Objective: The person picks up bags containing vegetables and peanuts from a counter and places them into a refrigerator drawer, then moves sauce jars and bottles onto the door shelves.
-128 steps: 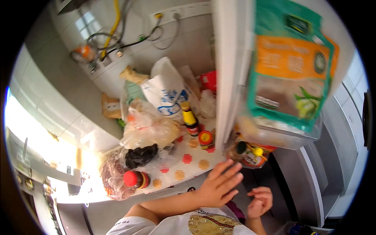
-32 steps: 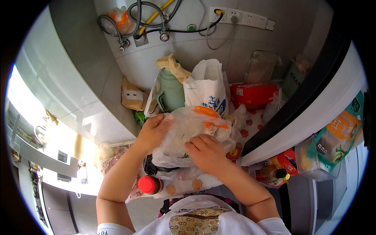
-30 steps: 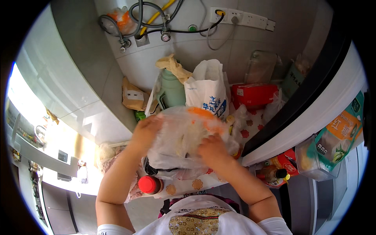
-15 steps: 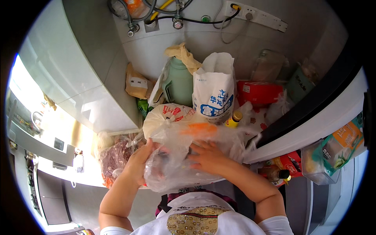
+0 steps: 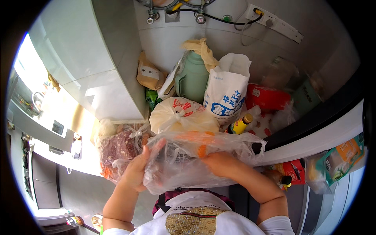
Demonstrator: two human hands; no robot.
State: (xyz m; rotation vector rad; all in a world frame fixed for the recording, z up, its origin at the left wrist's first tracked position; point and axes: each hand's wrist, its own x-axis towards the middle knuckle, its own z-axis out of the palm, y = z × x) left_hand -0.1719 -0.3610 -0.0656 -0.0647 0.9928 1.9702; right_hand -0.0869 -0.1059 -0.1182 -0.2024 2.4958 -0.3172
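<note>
A large clear plastic bag [image 5: 184, 172] with orange markings spreads in front of my body. My left hand [image 5: 135, 172] grips its left side, thumb outside and fingers showing through the film. From the right, my right hand [image 5: 221, 164] is closed at the middle of the bag, beside an orange patch; its fingertips are hidden. Whatever lies inside the bag cannot be made out clearly. Just beyond it sits a knotted cream plastic bag [image 5: 176, 117] with red print. A yellow-labelled bottle [image 5: 239, 124] leans behind the bag's right part.
Behind stand a green thermos jug [image 5: 193, 76], a tall white paper bag [image 5: 227, 86], a brown paper package [image 5: 149, 74] and a red box [image 5: 268, 98]. A bag of dark reddish food [image 5: 117, 149] lies left. Pipe valves [image 5: 200, 18] and a power strip [image 5: 276, 25] line the wall.
My right hand's spread fingers have curled in on the clear bag. The left hand keeps its place at the bag's left side. The whole view has shifted slightly.
</note>
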